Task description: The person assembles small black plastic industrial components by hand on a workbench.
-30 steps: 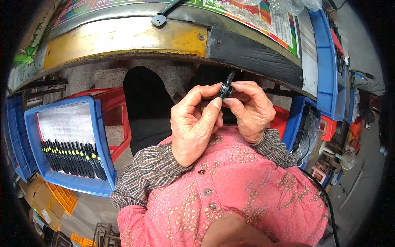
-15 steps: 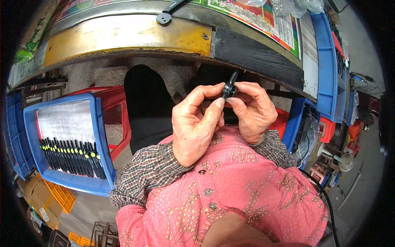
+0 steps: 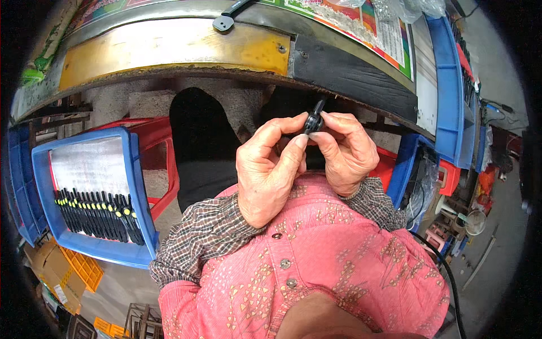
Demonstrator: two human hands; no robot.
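Between my two hands, just in front of the bench edge, is a small black part with a rounded body and a narrow stem; its exact kind I cannot make out. My left hand pinches it from the left with thumb and forefinger. From the right, my right hand grips it with thumb and fingertips. The stem points away from me, toward the bench. Fingers cover part of the body. A dark flat tool with a rounded, holed end lies on the bench.
At left, a blue crate holds a row of several black tools with yellow-green dots, beside a red stool. The bench edge runs across ahead. Blue bins stand at right, with clear plastic bags on the bench.
The black part has turned very slightly between my fingertips. Both hands stay in nearly the same place and keep their hold.
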